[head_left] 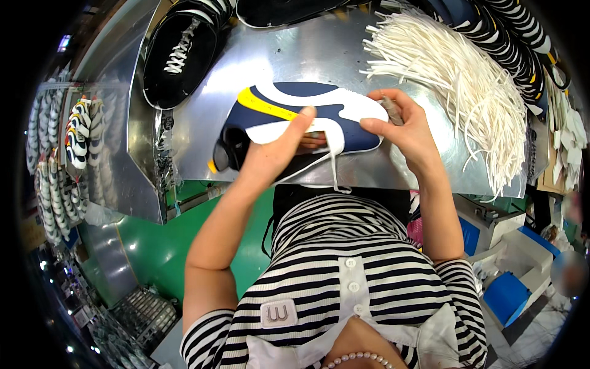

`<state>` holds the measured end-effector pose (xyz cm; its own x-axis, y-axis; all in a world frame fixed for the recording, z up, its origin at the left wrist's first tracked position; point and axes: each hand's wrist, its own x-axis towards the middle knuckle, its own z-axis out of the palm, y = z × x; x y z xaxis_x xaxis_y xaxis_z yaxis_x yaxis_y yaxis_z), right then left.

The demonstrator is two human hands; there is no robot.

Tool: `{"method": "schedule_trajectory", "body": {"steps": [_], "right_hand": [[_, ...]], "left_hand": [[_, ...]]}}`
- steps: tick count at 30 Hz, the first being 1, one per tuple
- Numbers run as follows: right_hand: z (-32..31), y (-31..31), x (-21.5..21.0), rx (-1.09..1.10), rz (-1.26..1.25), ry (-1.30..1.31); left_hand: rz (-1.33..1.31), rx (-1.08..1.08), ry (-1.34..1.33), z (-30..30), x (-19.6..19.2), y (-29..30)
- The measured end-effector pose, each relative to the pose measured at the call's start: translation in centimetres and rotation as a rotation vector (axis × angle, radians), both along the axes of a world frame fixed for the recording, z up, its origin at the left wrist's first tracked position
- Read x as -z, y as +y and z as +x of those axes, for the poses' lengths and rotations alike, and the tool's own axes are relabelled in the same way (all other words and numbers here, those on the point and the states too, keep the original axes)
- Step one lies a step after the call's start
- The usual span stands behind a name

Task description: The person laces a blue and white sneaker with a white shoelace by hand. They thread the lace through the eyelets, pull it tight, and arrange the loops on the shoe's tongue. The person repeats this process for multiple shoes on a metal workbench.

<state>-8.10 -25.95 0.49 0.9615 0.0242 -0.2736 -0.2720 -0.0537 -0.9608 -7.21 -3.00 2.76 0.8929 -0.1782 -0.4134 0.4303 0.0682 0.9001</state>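
- Shoe upper point(359, 131), navy and white with a yellow band point(271, 109): held between both hands over the metal table point(276, 49); white end set at the right fingers, black part point(232, 146) beside the left wrist; whether the metal is touched cannot be told
- Left hand point(273, 154): upper clasped, thumb laid at the band's lower end, some fingers seen through the opening beneath, the others hidden
- Right hand point(410, 129): white end held between thumb and forefinger, thumb pressed on the near face; firmness of the pinch cannot be told; greyish wrap point(392, 111) seen among the fingers
- White lace point(334, 169): hung below the left fingers, toward the near table edge
- Handling, as judged: upper best steadied by the left hand, with light thumb pressure so that no crease is made, and lace best kept clear of the fingers
- Edges: near table edge set just below the left wrist; dark shoe point(203, 40) placed beyond the left fingers, leftward; heap of white laces point(455, 92) placed right of the right fingers
- Room, as judged: best afforded beyond the fingertips, between dark shoe and heap; rightward travel limited by the laces
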Motion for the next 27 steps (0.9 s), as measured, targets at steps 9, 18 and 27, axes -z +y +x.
{"method": "schedule_trajectory", "body": {"steps": [9,18,27], "right_hand": [[2.6,0.0,2.2,0.284,0.153,-0.100],[-1.3,3.9,1.7,-0.102,0.101,-0.035],[-5.5,2.8,1.6,-0.471,-0.153,-0.075]], "left_hand": [[0.806,0.640,-0.598,1.2,-0.1,2.3],[0.884,0.383,-1.010,-0.2,-0.1,0.2],[0.836,0.156,-1.021,0.2,-3.1,0.7]]}}
